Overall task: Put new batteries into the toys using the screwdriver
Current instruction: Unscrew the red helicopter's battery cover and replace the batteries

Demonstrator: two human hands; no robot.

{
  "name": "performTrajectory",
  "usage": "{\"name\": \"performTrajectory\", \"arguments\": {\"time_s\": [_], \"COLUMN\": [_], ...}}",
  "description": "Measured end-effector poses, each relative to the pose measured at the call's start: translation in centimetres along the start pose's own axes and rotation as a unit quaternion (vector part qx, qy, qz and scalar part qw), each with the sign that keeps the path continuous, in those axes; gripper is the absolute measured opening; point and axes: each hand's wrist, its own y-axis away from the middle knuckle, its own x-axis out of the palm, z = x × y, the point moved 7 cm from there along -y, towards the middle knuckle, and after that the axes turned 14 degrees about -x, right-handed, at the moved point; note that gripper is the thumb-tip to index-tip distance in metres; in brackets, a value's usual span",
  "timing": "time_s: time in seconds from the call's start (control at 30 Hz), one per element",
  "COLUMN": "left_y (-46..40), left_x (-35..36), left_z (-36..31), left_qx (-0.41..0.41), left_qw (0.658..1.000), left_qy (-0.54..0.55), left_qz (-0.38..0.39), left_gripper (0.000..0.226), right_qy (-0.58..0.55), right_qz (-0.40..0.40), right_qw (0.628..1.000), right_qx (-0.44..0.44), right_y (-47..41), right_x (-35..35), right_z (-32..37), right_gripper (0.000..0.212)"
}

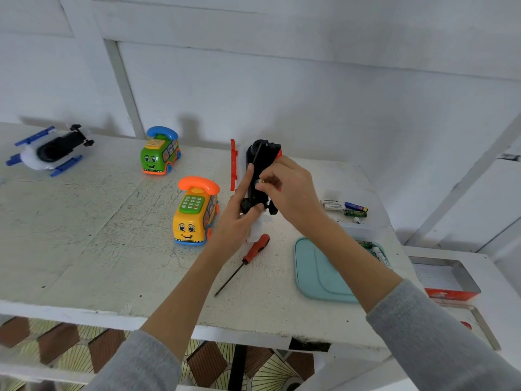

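Observation:
A white toy plane with red wings [255,170] is held upside down above the table, its black underside toward me. My left hand [239,213] grips its lower end, thumb along the black belly. My right hand [284,190] pinches a battery with a gold tip [260,182] at the open battery compartment. The red-handled screwdriver [248,256] lies on the table just below my hands. Loose batteries [345,207] lie to the right.
A yellow phone bus [196,215], a green phone bus [160,153] and a blue-winged plane [50,150] stand on the white table [84,235]. A teal tray [315,272] with batteries [375,249] lies right; a metal tin [445,277] sits beyond it.

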Motion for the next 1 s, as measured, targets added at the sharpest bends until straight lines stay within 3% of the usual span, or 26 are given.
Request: {"name": "performTrajectory", "arguments": {"time_s": [0.3,0.53,0.67,0.87,1.0], "left_y": [-0.1,-0.3,-0.4,-0.3,-0.3], "left_x": [0.2,0.1,0.1,0.3,0.4], "left_z": [-0.2,-0.2,-0.1,-0.2,0.1], "left_qx": [-0.007,-0.011,-0.018,-0.021,-0.023], "left_qw": [1.000,1.000,1.000,1.000,0.999], "left_qy": [0.008,0.019,0.014,0.019,0.021], "left_qz": [0.000,0.003,0.002,0.012,0.013], "left_gripper": [0.071,0.069,0.069,0.069,0.069], "right_qy": [0.022,-0.036,-0.027,-0.017,-0.037], "right_qz": [0.022,0.030,0.040,0.142,0.149], "right_qw": [0.999,0.997,0.993,0.979,0.973], "right_qx": [-0.026,0.058,0.104,0.142,0.170], "right_y": [0.5,0.8,1.0,0.7,0.8], "right_x": [0.9,1.0,1.0,1.0,0.8], "right_z": [0.0,-1.0,-1.3,-1.5,-1.4], "right_gripper": [0.013,0.002,0.010,0.014,0.018]}}
